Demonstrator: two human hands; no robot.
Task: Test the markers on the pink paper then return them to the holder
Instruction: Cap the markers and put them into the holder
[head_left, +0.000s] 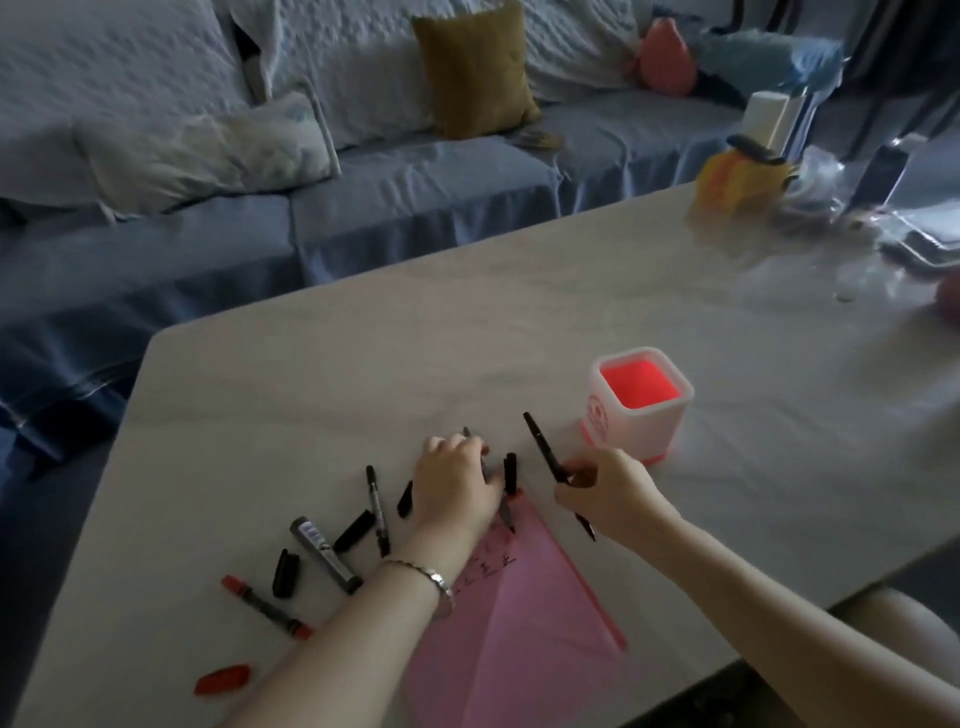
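Pinching a black marker (540, 441), right hand (608, 493) near the holder (623, 431), left hand (457, 483) farther, curled round a grey marker (466, 432).

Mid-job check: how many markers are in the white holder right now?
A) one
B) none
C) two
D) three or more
B: the holder opening shows only its red inside; loose markers lie on the table, and the right hand grips a thin black marker.
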